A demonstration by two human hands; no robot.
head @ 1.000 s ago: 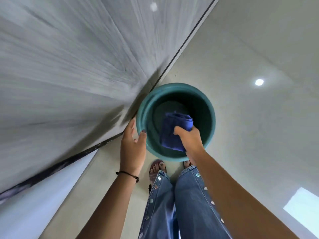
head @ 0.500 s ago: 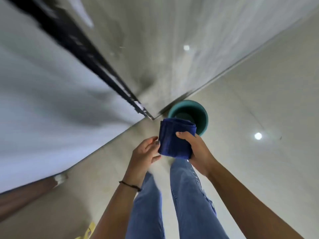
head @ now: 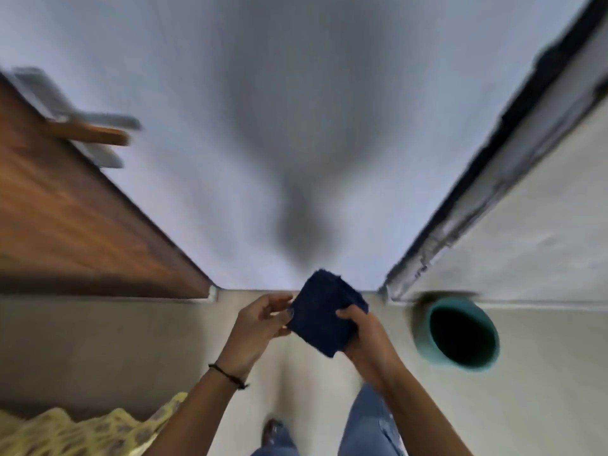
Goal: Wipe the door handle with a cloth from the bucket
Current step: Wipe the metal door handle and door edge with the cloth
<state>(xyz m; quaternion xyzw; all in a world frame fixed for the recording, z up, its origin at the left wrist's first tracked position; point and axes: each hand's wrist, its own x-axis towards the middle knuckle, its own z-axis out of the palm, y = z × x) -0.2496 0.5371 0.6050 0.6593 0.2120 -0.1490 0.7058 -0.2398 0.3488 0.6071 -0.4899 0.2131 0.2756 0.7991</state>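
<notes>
A folded dark blue cloth is held in front of me at about waist height. My right hand grips its lower right edge. My left hand touches its left edge with the fingertips, fingers loosely curled. The teal bucket stands on the floor to the right, against the wall, and looks empty and dark inside. At the upper left, a blurred door handle sticks out from the brown wooden door.
A pale wall rises straight ahead with my shadow on it. A dark frame edge runs up on the right. Yellow patterned fabric lies at the lower left. The floor is light tile.
The cloth has come out of the bucket and up to waist height. My view has swung left, so the bucket now sits to the right and the wooden door with its handle has come into sight.
</notes>
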